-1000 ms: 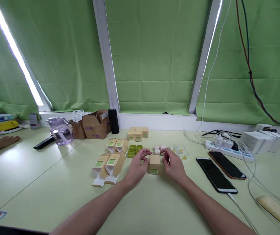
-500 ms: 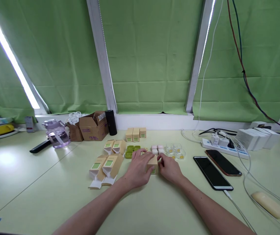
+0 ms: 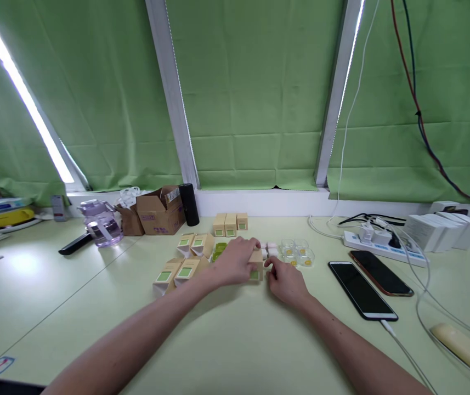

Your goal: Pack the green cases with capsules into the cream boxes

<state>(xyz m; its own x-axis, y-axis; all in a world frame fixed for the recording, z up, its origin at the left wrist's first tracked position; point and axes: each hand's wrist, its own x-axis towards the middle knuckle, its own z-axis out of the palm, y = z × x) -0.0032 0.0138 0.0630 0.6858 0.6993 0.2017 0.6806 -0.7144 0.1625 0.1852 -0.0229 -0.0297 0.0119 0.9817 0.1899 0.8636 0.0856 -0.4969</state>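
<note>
My left hand (image 3: pixel 238 262) is closed around a small kraft cardboard box (image 3: pixel 256 267) with a green label, gripping it from above and the left. Just right of that box, my right hand (image 3: pixel 287 282) has loosely curled fingers, index and thumb a little apart, with nothing visible between them. Left of my hands lie several kraft boxes (image 3: pixel 191 269) with open ends, partly behind my left forearm. Green cups (image 3: pixel 219 249) show past my left wrist. Behind my hands are small pink-and-white pieces (image 3: pixel 272 248), and clear cups (image 3: pixel 300 252) with yellow spots stand to their right.
Several kraft boxes (image 3: pixel 230 224) stand at the back. Farther left are a carton (image 3: pixel 158 214), a black cylinder (image 3: pixel 189 206) and a purple jug (image 3: pixel 101 225). Two phones (image 3: pixel 362 291), a power strip (image 3: pixel 383 248), cables and white boxes (image 3: pixel 440 233) occupy the right.
My left hand has shifted its hold to wrap farther over the small box. My right hand's fingers have come away from the box's right side. The view has turned slightly left.
</note>
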